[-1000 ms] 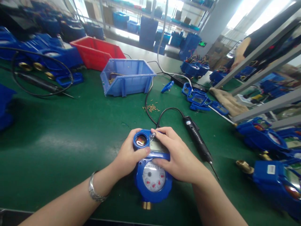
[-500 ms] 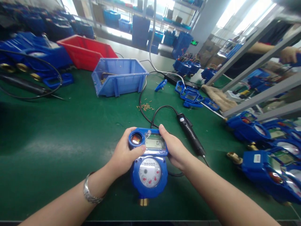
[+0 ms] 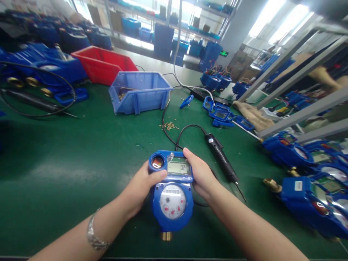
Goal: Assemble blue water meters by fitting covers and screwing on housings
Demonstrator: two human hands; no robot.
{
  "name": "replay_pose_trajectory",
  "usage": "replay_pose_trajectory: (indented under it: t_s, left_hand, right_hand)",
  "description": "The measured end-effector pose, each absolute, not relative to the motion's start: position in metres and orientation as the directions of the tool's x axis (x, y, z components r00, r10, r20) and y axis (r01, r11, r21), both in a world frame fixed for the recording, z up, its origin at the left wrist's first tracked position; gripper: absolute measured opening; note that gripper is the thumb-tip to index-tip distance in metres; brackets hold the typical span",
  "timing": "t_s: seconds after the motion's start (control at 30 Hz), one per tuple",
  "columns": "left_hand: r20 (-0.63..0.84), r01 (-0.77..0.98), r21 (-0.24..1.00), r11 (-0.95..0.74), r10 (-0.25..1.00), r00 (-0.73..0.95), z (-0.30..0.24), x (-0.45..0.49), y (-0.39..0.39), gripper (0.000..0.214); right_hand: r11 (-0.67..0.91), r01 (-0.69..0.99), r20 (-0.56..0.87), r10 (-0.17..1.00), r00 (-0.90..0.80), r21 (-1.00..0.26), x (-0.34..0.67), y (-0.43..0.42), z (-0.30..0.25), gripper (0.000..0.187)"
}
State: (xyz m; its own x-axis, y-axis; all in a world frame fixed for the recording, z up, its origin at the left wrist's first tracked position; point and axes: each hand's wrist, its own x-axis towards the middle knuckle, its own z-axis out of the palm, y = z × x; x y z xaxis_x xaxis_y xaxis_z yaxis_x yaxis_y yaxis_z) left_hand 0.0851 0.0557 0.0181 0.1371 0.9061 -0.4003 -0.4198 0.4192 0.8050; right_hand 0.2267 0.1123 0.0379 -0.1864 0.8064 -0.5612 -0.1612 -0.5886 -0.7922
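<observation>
A blue water meter (image 3: 173,203) with a white round dial, red pointers and a brass threaded end lies before me at the front of the table. Its upper housing carries a small screen (image 3: 178,167) and a round window at the left. My left hand (image 3: 143,185) grips the housing's left side, the thumb resting between window and screen. On the right side, my right hand (image 3: 202,177) is closed around it, thumb on the top corner. Beyond my right hand lies a black electric screwdriver (image 3: 221,157). Small brass screws (image 3: 169,125) are scattered behind the meter.
A blue bin (image 3: 141,98) holding screws and a red bin (image 3: 100,65) stand at the back left. More meters (image 3: 307,195) crowd the right. Blue cover frames (image 3: 220,114) lie beside a cloth. At far left is another screwdriver (image 3: 35,101). Metal rails (image 3: 285,65) slant at right.
The view has shifted slightly. The meter and both hands stay together, with the left thumb still on the housing. At the right behind the rails, another person's arm has moved.
</observation>
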Motion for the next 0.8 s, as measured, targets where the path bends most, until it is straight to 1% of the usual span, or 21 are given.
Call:
replay_pose_trajectory:
  t_s: [0.07, 0.1, 0.17, 0.23, 0.3, 0.33, 0.4, 0.47, 0.6, 0.67, 0.8]
  left_hand:
    - [-0.400, -0.449, 0.756, 0.475, 0.880, 0.257, 0.027, 0.081, 0.056, 0.050]
    - [-0.380, -0.440, 0.764, 0.471, 0.880, 0.284, 0.032, 0.077, 0.057, 0.050]
    - [-0.317, -0.384, 0.828, 0.409, 0.906, 0.281, 0.043, 0.067, 0.058, 0.059]
    - [-0.218, -0.243, 0.932, 0.270, 0.951, 0.221, 0.052, 0.057, 0.057, 0.075]
    - [-0.073, -0.001, 0.997, 0.073, 0.988, 0.133, 0.059, 0.048, 0.053, 0.091]
    - [0.005, 0.127, 0.992, -0.019, 0.994, 0.108, 0.061, 0.045, 0.050, 0.095]
    - [0.123, 0.313, 0.938, -0.147, 0.988, 0.094, 0.061, 0.041, 0.045, 0.095]
    - [0.178, 0.396, 0.894, -0.209, 0.977, 0.114, 0.056, 0.039, 0.040, 0.088]
    - [0.195, 0.431, 0.867, -0.250, 0.966, 0.168, 0.043, 0.036, 0.033, 0.078]
    - [0.199, 0.454, 0.852, -0.261, 0.963, 0.181, 0.038, 0.034, 0.031, 0.076]
    - [0.238, 0.486, 0.817, -0.310, 0.949, 0.206, 0.028, 0.027, 0.032, 0.073]
  right_hand:
    - [-0.578, -0.147, -0.550, 0.813, -0.192, -0.802, 0.227, 0.110, 0.043, 0.022]
    - [-0.557, -0.133, -0.527, 0.825, -0.206, -0.820, 0.228, 0.108, 0.047, 0.024]
    - [-0.467, -0.082, -0.433, 0.862, -0.263, -0.880, 0.232, 0.104, 0.058, 0.032]
    - [-0.288, 0.021, -0.277, 0.896, -0.347, -0.957, 0.240, 0.098, 0.071, 0.045]
    - [-0.028, 0.155, -0.093, 0.895, -0.435, -0.988, 0.249, 0.092, 0.082, 0.064]
    - [0.111, 0.211, -0.004, 0.879, -0.477, -0.971, 0.252, 0.090, 0.085, 0.072]
    - [0.346, 0.276, 0.149, 0.822, -0.549, -0.896, 0.258, 0.087, 0.084, 0.085]
    - [0.471, 0.291, 0.231, 0.774, -0.590, -0.833, 0.260, 0.085, 0.076, 0.093]
    - [0.564, 0.302, 0.272, 0.715, -0.643, -0.769, 0.259, 0.083, 0.057, 0.105]
    - [0.611, 0.311, 0.286, 0.683, -0.672, -0.728, 0.259, 0.082, 0.053, 0.104]
    - [0.690, 0.360, 0.322, 0.651, -0.687, -0.628, 0.255, 0.080, 0.053, 0.095]
